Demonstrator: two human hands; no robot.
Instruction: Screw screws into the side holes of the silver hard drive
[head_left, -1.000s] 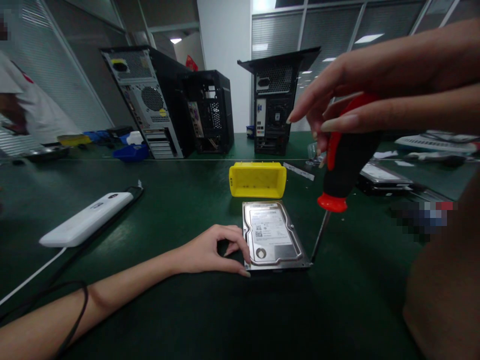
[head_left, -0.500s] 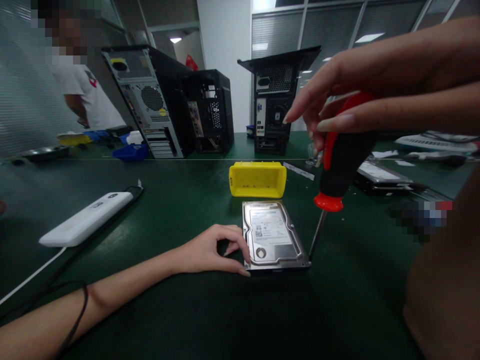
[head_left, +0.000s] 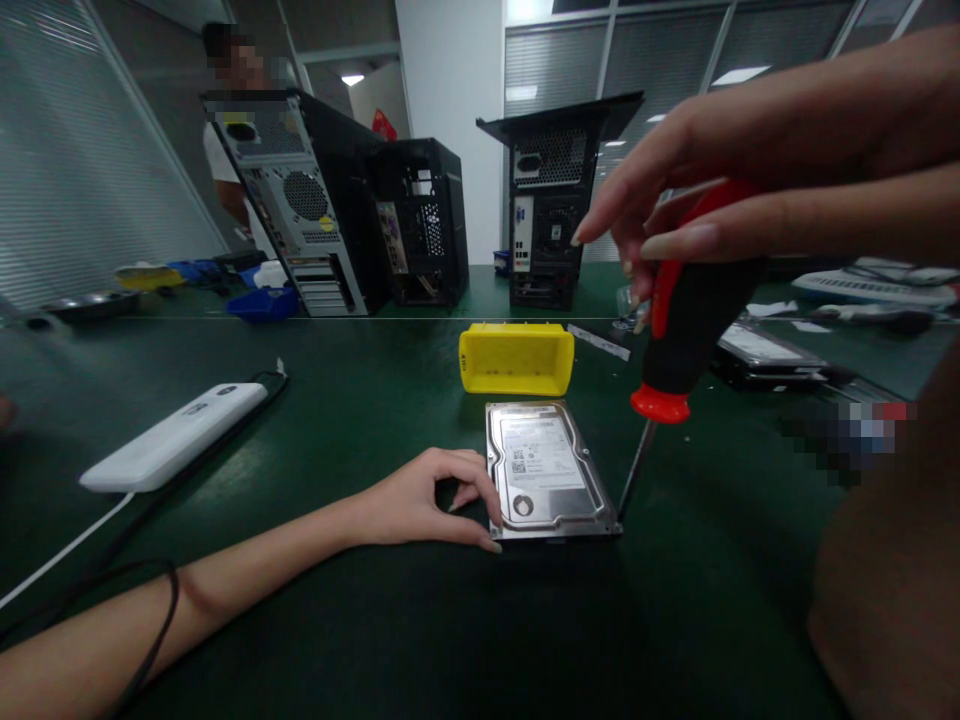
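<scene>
A silver hard drive (head_left: pixel 551 490) lies flat on the green table, label side up. My left hand (head_left: pixel 431 500) grips its near left corner, thumb at the front edge and fingers along the left side. Above and to the right, my right hand (head_left: pixel 697 190) is closed round the handle of a red and black screwdriver (head_left: pixel 686 320). The screwdriver leans, and its tip meets the drive's near right corner. Whatever screw sits under the tip is too small to make out.
Behind the drive stands a yellow bin (head_left: pixel 517 360). A white power strip (head_left: pixel 176 435) with cables lies at left. Computer cases (head_left: pixel 300 210) line the back, with a person behind them. More hard drives (head_left: pixel 769 355) are stacked at right, near a keyboard (head_left: pixel 870 290).
The person in the background has moved right, behind the large computer case. My hands, the screwdriver and the hard drive stay almost exactly where they were.
</scene>
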